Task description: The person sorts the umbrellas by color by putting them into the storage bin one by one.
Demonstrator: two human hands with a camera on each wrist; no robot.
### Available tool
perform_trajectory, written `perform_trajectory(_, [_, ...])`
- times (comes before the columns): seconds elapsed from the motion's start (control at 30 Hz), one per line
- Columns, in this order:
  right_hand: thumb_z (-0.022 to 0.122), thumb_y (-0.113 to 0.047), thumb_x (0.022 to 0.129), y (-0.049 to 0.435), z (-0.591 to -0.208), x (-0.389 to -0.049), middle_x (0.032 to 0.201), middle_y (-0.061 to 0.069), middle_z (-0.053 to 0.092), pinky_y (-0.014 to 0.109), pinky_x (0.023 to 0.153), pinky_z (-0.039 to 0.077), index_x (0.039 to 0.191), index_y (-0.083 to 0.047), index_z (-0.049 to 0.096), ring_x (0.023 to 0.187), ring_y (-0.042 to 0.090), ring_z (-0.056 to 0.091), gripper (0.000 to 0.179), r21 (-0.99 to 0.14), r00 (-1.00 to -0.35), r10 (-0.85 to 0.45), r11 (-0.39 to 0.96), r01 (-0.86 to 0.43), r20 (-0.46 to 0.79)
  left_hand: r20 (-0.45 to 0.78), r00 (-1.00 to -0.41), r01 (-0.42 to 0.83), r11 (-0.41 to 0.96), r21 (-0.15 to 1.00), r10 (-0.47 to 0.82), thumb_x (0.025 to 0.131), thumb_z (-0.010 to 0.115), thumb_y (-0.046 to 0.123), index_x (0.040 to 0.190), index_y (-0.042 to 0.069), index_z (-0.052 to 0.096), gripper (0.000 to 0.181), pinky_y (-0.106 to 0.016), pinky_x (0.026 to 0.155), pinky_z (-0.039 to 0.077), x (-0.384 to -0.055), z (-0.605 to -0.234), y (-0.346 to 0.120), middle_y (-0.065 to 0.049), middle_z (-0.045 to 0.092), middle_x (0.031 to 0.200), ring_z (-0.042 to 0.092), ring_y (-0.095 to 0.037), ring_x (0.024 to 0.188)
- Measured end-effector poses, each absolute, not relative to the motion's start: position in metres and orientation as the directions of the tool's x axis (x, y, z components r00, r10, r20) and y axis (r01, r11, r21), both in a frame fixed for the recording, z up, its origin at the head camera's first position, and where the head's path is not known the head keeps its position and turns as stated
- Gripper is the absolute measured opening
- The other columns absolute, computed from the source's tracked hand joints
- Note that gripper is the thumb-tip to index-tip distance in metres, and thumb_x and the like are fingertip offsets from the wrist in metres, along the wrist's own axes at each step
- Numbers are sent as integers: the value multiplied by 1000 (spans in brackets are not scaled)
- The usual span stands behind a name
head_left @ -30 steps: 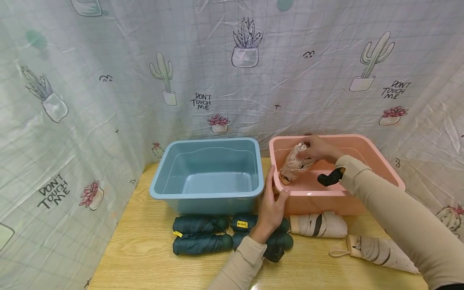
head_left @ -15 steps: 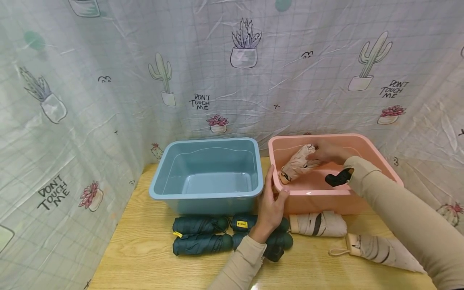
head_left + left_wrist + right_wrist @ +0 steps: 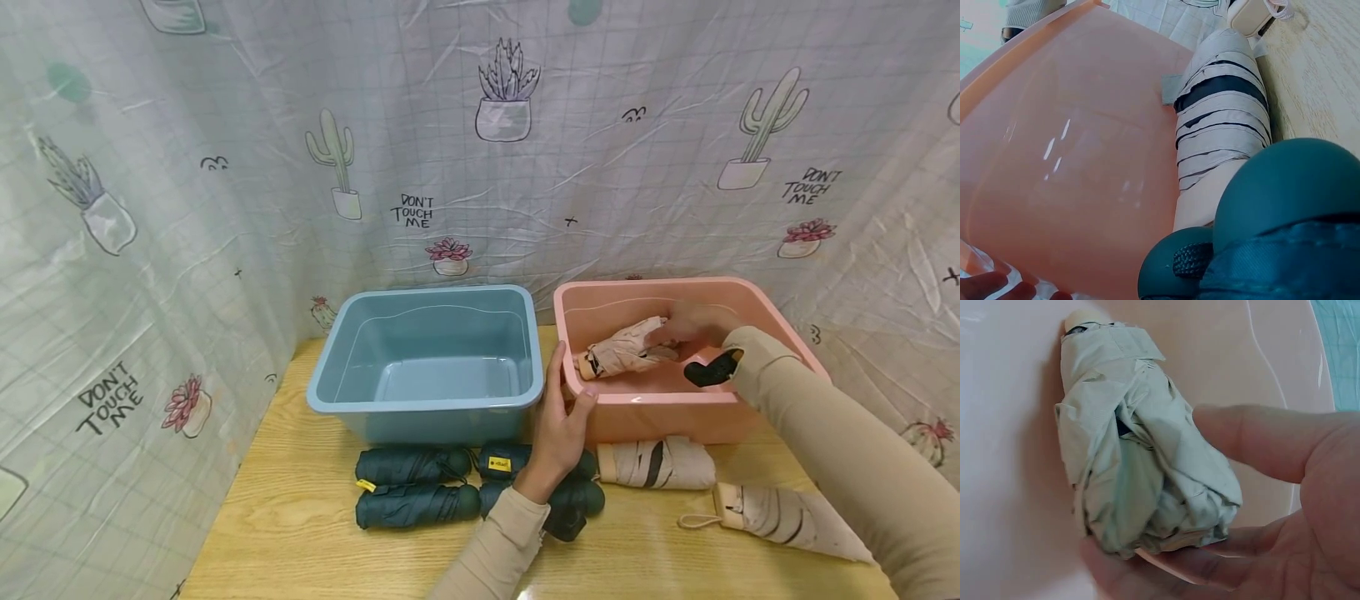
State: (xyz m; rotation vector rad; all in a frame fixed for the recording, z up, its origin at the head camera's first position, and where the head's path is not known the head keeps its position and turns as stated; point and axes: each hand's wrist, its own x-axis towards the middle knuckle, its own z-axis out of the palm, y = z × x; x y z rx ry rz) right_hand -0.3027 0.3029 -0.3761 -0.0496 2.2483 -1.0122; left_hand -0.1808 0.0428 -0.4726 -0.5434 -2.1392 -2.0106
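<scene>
A folded beige umbrella (image 3: 618,348) lies slanted inside the pink plastic bin (image 3: 690,400), its pale handle toward the bin's left wall. My right hand (image 3: 697,321), blurred in the head view, holds the umbrella's gathered cloth end. The right wrist view has the thumb (image 3: 1241,434) at one side of that cloth and the fingers (image 3: 1197,569) curled beneath it. At the bin's front left corner my left hand (image 3: 558,433) grips the rim, thumb over the front edge and fingers along the left side.
A blue bin (image 3: 427,407) stands left of the pink one. In front lie several dark green folded umbrellas (image 3: 416,507), partly under the left forearm, and two beige ones (image 3: 660,463). A printed curtain (image 3: 465,167) hangs behind the wooden table (image 3: 285,533).
My right hand has moved right and lower inside the pink bin. The umbrella's cloth end has gone down with it, so it lies flatter. The left hand keeps its place.
</scene>
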Motion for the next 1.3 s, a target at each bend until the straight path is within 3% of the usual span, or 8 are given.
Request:
perform_trajectory(0.2, [57, -29, 104, 306, -380, -303, 114, 18, 49, 46, 89, 59, 144, 12, 30, 96, 27, 61, 63, -637, -778, -237, 727, 256, -582, 358, -922, 367, 31, 930, 149, 98, 56, 38, 163, 35, 18, 75, -40, 117, 41, -182, -475, 43, 9, 27, 167, 44, -15, 144])
perform_trajectory(0.4, [56, -29, 104, 307, -381, -303, 106, 19, 49, 41, 83, 57, 126, 8, 41, 92, 30, 57, 45, -624, -781, -202, 729, 283, -590, 344, -925, 353, 31, 935, 159, 98, 55, 41, 163, 37, 17, 75, -40, 116, 42, -181, -473, 43, 9, 26, 167, 45, -16, 144])
perform_trajectory(0.47, [55, -31, 105, 309, -380, -303, 120, 30, 50, 46, 91, 57, 131, 9, 37, 106, 41, 58, 51, -611, -770, -191, 732, 301, -608, 336, -928, 345, 33, 938, 162, 98, 55, 40, 163, 38, 17, 75, -41, 116, 42, -181, -473, 43, 9, 26, 168, 44, -18, 145])
perform_trajectory(0.57, [53, -35, 105, 309, -379, -302, 149, 38, 32, 56, 103, 51, 149, 10, 19, 132, 54, 46, 71, -596, -751, -200, 744, 301, -629, 326, -932, 336, 41, 941, 159, 97, 55, 40, 162, 39, 17, 76, -43, 116, 42, -181, -473, 42, 10, 26, 167, 44, -19, 145])
perform_trajectory(0.63, [52, -37, 105, 309, -375, -301, 155, 39, 28, 58, 105, 50, 154, 9, 14, 138, 56, 40, 77, -597, -752, -211, 750, 285, -624, 326, -932, 336, 42, 941, 158, 97, 55, 39, 162, 39, 17, 76, -44, 116, 42, -181, -473, 42, 10, 26, 168, 44, -20, 145])
perform_trajectory(0.9, [52, -39, 106, 308, -350, -284, 140, 33, 53, 51, 95, 57, 147, 8, 37, 121, 45, 61, 64, -614, -853, -256, 784, 92, -454, 328, -930, 339, 42, 940, 162, 97, 57, 39, 162, 39, 18, 76, -46, 115, 43, -183, -473, 41, 9, 25, 168, 44, -25, 146])
perform_trajectory(1.13, [51, -36, 108, 310, -328, -253, 131, 19, 63, 39, 91, 59, 147, 5, 42, 104, 15, 68, 57, -698, -924, -308, 713, -65, -229, 327, -932, 338, 43, 940, 157, 98, 56, 41, 162, 39, 18, 75, -45, 117, 41, -184, -472, 41, 10, 26, 167, 43, -18, 146])
perform_trajectory(1.3, [49, -13, 108, 319, -323, -220, 115, -4, 72, 26, 81, 60, 139, 1, 53, 96, 6, 71, 34, -799, -912, -409, 538, -269, 32, 323, -932, 328, 7, 945, 166, 100, 55, 36, 162, 40, 18, 72, -46, 116, 42, -184, -472, 43, 11, 24, 168, 43, -20, 146])
